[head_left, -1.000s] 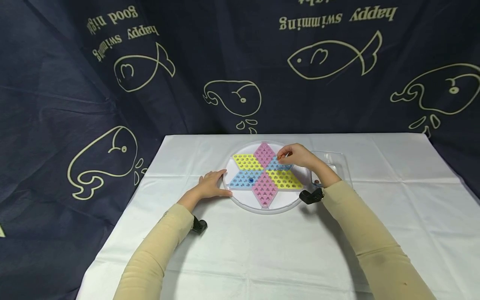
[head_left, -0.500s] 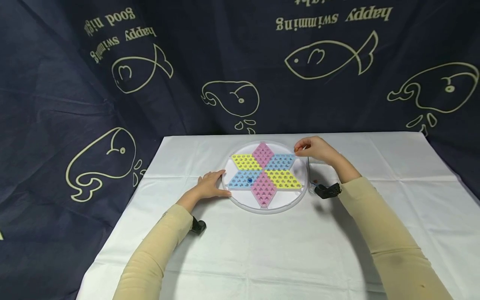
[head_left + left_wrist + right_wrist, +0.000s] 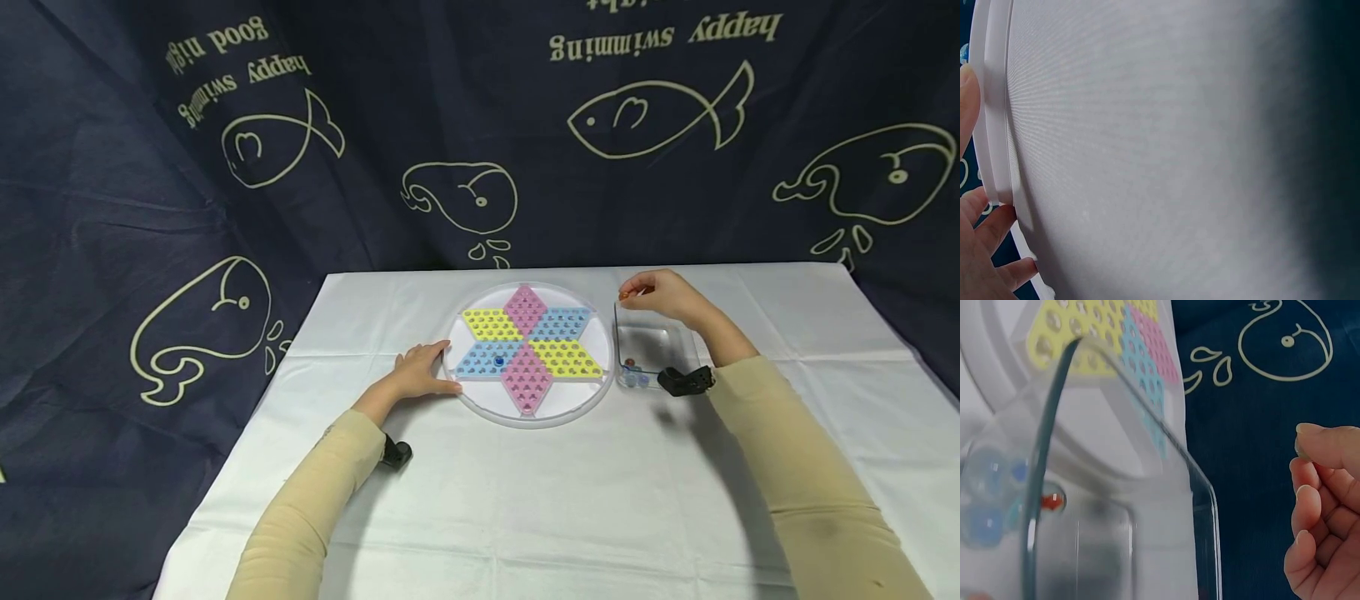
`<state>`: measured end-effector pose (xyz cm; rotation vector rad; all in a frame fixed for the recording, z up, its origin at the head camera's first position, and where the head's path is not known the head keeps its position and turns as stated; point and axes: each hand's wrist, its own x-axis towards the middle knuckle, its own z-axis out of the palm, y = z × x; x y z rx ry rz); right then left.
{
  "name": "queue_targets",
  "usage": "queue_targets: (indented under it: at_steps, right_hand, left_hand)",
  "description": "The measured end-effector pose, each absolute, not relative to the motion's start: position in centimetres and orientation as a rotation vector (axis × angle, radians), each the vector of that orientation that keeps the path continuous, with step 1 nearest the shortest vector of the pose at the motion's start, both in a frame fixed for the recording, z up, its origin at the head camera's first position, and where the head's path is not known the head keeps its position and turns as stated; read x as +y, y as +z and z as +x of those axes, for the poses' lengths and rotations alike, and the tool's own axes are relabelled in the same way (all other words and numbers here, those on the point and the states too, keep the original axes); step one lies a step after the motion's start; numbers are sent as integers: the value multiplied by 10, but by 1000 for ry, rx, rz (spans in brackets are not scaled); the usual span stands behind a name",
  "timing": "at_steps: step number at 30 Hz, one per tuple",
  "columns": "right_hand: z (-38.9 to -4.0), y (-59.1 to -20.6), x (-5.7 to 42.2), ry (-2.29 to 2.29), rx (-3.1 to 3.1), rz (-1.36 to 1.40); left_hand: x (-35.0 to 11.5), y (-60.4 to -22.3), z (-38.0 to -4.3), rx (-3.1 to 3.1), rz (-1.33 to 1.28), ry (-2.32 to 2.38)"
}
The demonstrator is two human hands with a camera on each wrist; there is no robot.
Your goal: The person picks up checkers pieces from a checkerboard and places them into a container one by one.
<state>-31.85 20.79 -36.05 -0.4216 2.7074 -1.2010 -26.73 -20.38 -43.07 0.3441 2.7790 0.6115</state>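
Observation:
A round white Chinese checkers board point(image 3: 472, 396) lies on the table, with a star of pink, yellow and blue sections full of small hollows. One blue marble point(image 3: 499, 361) sits in its left blue section. My left hand point(image 3: 418, 371) rests against the board's left rim point(image 3: 997, 100), thumb and fingers spread along it. My right hand point(image 3: 667, 296) is above the far left corner of a clear plastic box point(image 3: 660, 342), pinching an orange marble point(image 3: 624, 296) between thumb and forefinger. The right wrist view shows only a sliver of that marble between the fingertips.
The box stands close to the board's right side. Several bluish marbles point(image 3: 636, 378) and one with a red-orange streak point(image 3: 1052, 500) lie in its near left corner. Behind the white-covered table point(image 3: 480, 500) hangs a dark blue curtain point(image 3: 480, 100) with fish and whale drawings.
My right hand has moved from above the board's right blue section rightward to the box, still pinching the orange marble. My left hand has stayed at the rim.

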Motion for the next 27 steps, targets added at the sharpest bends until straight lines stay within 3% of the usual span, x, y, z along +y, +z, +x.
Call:
queue_targets:
  at_steps: [27]
  right_hand:
    - [-312, -363, 257, -1130, 2757, -300]
  left_hand:
    - [-204, -432, -268, 2779, 350, 606]
